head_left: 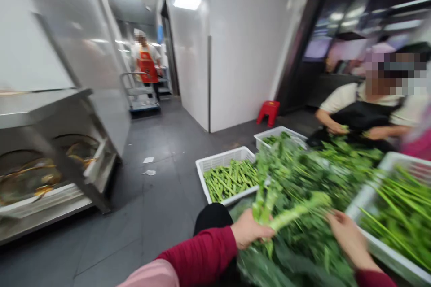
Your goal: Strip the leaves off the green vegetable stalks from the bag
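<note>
My left hand (252, 229) is closed round pale green vegetable stalks (289, 215), one of which points right. At the cut end of that stalk is my right hand (348, 235), its fingers bent and blurred; whether they grip anything is unclear. Beneath and beyond both hands spreads a heap of leafy greens (303, 170), partly on clear plastic. A white basket (201, 178) of cut green stalk pieces (229, 179) stands beyond my left hand. To the right of my right hand, another white basket (367, 193) holds long thin green stems (404, 210).
A person in a black apron (367, 114) sits across the heap, handling greens. Behind it are a small white basket (278, 132) and a red stool (268, 113). A steel table (43, 103) stands left. Farther off, a person in an orange apron (147, 65) stands by a cart (143, 98).
</note>
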Motion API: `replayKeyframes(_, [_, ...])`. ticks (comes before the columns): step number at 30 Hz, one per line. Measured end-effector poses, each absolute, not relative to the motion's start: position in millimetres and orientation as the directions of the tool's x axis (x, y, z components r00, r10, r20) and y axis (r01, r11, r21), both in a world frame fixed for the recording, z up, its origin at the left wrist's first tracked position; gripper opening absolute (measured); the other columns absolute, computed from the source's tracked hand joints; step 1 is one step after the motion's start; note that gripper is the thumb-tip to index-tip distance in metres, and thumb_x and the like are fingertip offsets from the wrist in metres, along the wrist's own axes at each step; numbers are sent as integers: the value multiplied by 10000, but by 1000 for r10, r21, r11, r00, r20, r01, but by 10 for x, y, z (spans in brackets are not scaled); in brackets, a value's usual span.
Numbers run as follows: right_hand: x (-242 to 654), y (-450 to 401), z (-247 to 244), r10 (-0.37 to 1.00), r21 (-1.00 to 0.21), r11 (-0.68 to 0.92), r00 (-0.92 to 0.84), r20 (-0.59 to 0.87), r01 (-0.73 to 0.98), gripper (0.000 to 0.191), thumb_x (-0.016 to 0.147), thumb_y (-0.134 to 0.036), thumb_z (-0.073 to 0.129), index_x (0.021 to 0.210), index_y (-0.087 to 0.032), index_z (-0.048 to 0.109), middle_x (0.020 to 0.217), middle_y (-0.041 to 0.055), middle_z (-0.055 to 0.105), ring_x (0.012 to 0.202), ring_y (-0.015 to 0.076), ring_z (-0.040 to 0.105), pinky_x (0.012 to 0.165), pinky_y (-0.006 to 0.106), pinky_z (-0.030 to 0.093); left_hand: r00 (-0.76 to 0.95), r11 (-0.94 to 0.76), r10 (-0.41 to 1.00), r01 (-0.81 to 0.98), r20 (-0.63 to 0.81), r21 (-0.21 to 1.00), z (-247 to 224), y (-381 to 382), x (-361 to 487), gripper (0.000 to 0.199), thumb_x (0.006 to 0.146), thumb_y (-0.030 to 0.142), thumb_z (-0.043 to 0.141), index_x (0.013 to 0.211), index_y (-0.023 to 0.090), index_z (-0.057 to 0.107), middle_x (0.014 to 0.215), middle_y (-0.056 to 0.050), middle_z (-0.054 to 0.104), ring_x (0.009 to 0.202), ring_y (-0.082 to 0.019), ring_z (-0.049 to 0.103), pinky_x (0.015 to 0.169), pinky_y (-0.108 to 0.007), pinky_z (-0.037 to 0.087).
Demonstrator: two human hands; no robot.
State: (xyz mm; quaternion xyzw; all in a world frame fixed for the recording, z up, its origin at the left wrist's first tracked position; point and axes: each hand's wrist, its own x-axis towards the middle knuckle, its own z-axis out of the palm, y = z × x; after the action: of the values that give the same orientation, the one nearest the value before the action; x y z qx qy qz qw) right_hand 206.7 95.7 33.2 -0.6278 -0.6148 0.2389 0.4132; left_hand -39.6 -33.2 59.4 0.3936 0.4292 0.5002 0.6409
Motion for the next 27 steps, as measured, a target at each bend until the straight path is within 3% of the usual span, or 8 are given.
replayKeyframes(2, [1849,769,368,992,-985,-114,-32,-119,126,328,635,-459,543,808,-182,575,741,93,607,613,204,572,549,331,451,121,187,980,-263,-160,946,560,-276,-399,436,496,353,742,799,123,528,528,36,501,430,-67,442,423,-188,344])
replayKeyframes(5, [1499,676,491,968,-919,-235,-160,-192,-317,309,653,-370,596,890,-172,585,788,59,610,555,126,526,470,237,407,178,170,975,-215,-133,962,505,-169,-416,411,556,335,716,849,131,512,578,29,521,480,-71,455,476,-193,356])
replayKeyframes(11, [1486,595,762,983,-841,-180,-135,-128,-510,255,643,-239,619,882,-162,578,832,41,610,552,86,486,452,188,368,112,72,991,-35,-67,997,404,-112,-453,378,552,277,721,853,131,543,759,-21,592,685,-131,530,669,-242,417])
replayKeyframes(15, [1517,529,789,996,-940,-92,-48,-81,-330,291,736,-416,533,873,-160,563,791,50,601,575,113,501,480,216,375,82,-11,997,48,7,999,338,-121,-422,359,576,265,696,868,135,533,809,-41,612,732,-158,548,719,-279,435])
replayKeyframes(18, [1492,549,746,997,-979,19,68,33,204,312,792,-420,424,651,-161,527,573,31,544,499,118,459,483,233,338,17,-7,1000,110,5,994,276,-131,-401,395,576,263,688,911,123,533,828,-56,618,756,-173,555,747,-293,435])
replayKeyframes(22, [1537,574,625,943,-511,144,40,331,847,281,797,-275,371,552,-177,466,517,37,496,483,122,413,497,253,274,3,-10,1000,169,10,986,200,-187,-366,409,578,247,680,945,117,555,835,-59,620,775,-181,554,758,-283,428])
replayKeyframes(24, [1536,526,548,899,-300,247,-103,425,921,243,797,-249,373,596,-174,485,561,49,510,511,133,432,510,260,274,26,-19,1000,153,15,988,188,-226,-323,383,588,230,670,940,121,566,831,-54,622,768,-176,554,749,-274,428])
replayKeyframes(27, [1418,347,421,774,-155,536,-409,483,830,260,834,-238,347,631,-177,497,594,48,510,559,144,462,556,259,309,-32,15,999,32,-14,999,189,-226,-231,332,595,195,659,906,122,566,823,-56,626,743,-166,555,725,-272,435])
